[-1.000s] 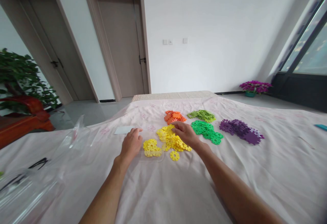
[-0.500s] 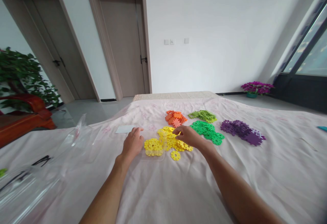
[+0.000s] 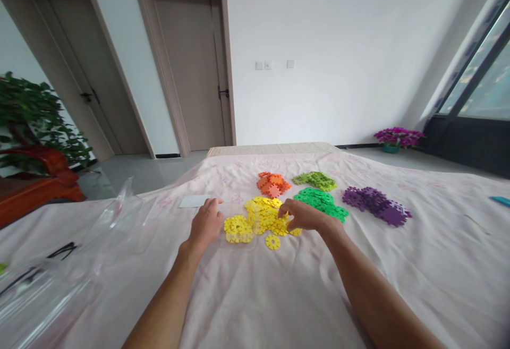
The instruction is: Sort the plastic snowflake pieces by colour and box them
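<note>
My left hand (image 3: 207,219) is closed on the left side of a clear plastic box (image 3: 249,249), whose see-through walls are hard to make out. Yellow notched discs (image 3: 238,227) lie in a heap inside it. To the right of the box spreads a larger pile of yellow discs (image 3: 265,208), and one single yellow disc (image 3: 273,241) lies in front. Over the right part of that pile, my right hand (image 3: 300,215) reaches down with thumb and fingers apart. Nothing shows between them, though some fingertips are among the discs.
Orange pieces (image 3: 273,184), light green pieces (image 3: 315,180), green discs (image 3: 319,200) and purple pieces (image 3: 376,205) lie in piles on the pale cloth (image 3: 255,296). A white card (image 3: 193,201) is beyond my left hand. Clear plastic packaging (image 3: 51,301) covers the left side.
My right hand has moved slightly right and lower over the yellow pile, and its thumb and fingers have spread. My left hand has stayed at the box.
</note>
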`<state>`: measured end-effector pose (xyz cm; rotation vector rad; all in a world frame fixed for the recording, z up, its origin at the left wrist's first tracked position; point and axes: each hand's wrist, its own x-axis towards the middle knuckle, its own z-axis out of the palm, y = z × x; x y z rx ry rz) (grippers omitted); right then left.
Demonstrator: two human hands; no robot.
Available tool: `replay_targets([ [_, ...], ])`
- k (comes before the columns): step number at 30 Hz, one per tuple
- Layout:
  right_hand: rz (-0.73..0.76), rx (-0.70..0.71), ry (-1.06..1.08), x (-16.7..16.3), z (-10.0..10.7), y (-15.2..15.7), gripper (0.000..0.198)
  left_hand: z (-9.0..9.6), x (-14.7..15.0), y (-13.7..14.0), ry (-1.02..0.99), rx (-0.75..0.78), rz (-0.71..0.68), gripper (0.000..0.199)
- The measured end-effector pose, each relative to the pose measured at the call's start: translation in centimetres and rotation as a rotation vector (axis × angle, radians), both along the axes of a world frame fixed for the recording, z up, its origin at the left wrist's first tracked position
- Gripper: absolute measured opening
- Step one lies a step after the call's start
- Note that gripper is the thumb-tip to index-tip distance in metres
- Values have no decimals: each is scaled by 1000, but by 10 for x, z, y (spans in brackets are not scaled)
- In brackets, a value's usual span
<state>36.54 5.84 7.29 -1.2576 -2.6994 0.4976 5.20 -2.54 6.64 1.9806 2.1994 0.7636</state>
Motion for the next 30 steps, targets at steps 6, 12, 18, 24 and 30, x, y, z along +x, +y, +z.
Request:
replay_targets([
  [6,-74,-59,0,6,4,1,23,2,1,-1,-5,-1,-2,41],
  [12,-96,-162,232,2,20,-7,13,0,0,0,4,5,-3,41],
  [18,-176,-42,653,-41,26,-23,19,1,2,-1,4,-5,5,41],
  [24,-248,-59,794,-86,9,-44,13,3,3,-2,4,-6,5,41],
  [30,-134,54,643,-74,5,-37,21,1,2,-1,0,1,-1,41],
])
